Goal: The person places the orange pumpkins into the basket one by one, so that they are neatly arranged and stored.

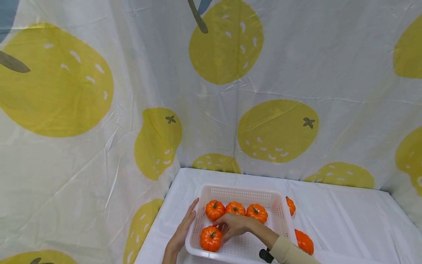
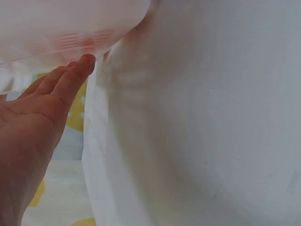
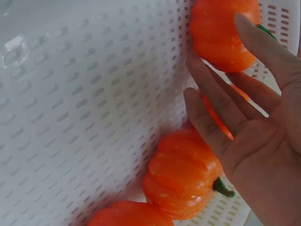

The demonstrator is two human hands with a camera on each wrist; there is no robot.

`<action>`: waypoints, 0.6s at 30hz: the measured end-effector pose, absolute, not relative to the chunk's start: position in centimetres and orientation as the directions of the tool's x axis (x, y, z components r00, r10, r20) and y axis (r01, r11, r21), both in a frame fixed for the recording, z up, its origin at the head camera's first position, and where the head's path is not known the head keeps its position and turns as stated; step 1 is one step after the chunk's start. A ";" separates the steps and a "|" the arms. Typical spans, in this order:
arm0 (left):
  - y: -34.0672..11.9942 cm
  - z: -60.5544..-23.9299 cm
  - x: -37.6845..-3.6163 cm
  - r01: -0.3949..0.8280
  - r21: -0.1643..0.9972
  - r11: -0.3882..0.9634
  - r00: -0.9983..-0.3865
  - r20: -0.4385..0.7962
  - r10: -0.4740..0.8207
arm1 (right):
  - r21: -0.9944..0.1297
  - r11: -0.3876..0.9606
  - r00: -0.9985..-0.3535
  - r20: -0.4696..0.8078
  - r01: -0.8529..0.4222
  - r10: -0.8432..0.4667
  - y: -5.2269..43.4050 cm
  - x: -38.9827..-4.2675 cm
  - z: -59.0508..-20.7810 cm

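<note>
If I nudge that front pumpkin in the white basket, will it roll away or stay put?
The front pumpkin looks squat and ribbed, so it would probably slide or rock rather than roll far. Its glossy skin suggests light, hard plastic, likely slippery. The basket wall should stop it.

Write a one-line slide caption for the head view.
Right hand sets a toy pumpkin in the white basket; left hand steadies its wall.

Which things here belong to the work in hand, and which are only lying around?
In use: white basket, four pumpkins inside, left hand on its side, right hand.
Lying about: two pumpkins outside, white cloth, fruit-print curtain.
</note>
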State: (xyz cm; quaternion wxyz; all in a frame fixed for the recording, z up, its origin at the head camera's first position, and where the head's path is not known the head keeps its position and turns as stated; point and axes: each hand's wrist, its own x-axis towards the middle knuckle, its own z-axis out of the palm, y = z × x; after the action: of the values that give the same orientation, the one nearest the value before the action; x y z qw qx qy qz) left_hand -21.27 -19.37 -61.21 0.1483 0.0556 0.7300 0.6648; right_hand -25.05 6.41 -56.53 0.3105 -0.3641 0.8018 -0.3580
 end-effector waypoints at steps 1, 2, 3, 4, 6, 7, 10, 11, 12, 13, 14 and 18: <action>-19.3 -61.2 -21.3 -0.117 0.987 0.111 -0.950 -0.144 0.277 | -0.801 0.479 -0.544 -0.238 -0.358 -0.805 6.6 -25.0 -56.3; -19.3 -61.2 -21.2 -0.119 0.986 0.114 -0.951 -0.147 0.274 | -0.802 0.477 -0.546 -0.234 -0.359 -0.804 6.7 -25.0 -56.2; -19.3 -61.1 -21.2 -0.121 0.986 0.117 -0.951 -0.149 0.270 | -0.804 0.474 -0.550 -0.229 -0.358 -0.803 6.9 -25.0 -56.0; -19.3 -61.1 -21.2 -0.123 0.985 0.121 -0.952 -0.151 0.267 | -0.808 0.471 -0.554 -0.223 -0.356 -0.802 7.2 -25.0 -55.7; -19.2 -61.1 -21.2 -0.130 0.983 0.127 -0.953 -0.159 0.258 | -0.819 0.457 -0.559 -0.212 -0.347 -0.802 7.7 -24.9 -55.1; -19.2 -61.1 -21.2 -0.131 0.983 0.130 -0.953 -0.161 0.255 | -0.827 0.453 -0.563 -0.210 -0.334 -0.799 8.1 -24.8 -54.7; -19.2 -61.1 -21.1 -0.134 0.981 0.138 -0.953 -0.165 0.253 | -0.854 0.429 -0.568 -0.205 -0.294 -0.797 9.2 -24.5 -53.8; -19.2 -61.1 -21.1 -0.133 0.981 0.138 -0.953 -0.165 0.252 | -0.864 0.419 -0.570 -0.202 -0.278 -0.796 9.6 -24.5 -53.5; -19.2 -61.1 -21.1 -0.132 0.982 0.138 -0.954 -0.164 0.253 | -0.871 0.414 -0.577 -0.200 -0.266 -0.792 10.0 -24.4 -53.2; -19.2 -61.1 -21.1 -0.129 0.982 0.137 -0.954 -0.161 0.253 | -0.874 0.410 -0.584 -0.195 -0.261 -0.788 10.4 -24.3 -53.0; -19.2 -61.1 -21.1 -0.128 0.982 0.138 -0.954 -0.160 0.254 | -0.879 0.402 -0.587 -0.189 -0.256 -0.787 10.9 -24.3 -52.8; -19.2 -61.2 -21.2 -0.130 0.983 0.132 -0.952 -0.160 0.259 | -0.891 0.378 -0.622 -0.151 -0.251 -0.769 12.9 -24.2 -52.1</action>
State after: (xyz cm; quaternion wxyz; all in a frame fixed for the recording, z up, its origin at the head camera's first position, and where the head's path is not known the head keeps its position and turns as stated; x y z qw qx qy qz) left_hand -21.19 -19.18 -61.25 0.1478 0.0438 0.7376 0.6574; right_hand -24.23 12.91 -52.13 0.2867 -0.3270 0.7790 -0.4516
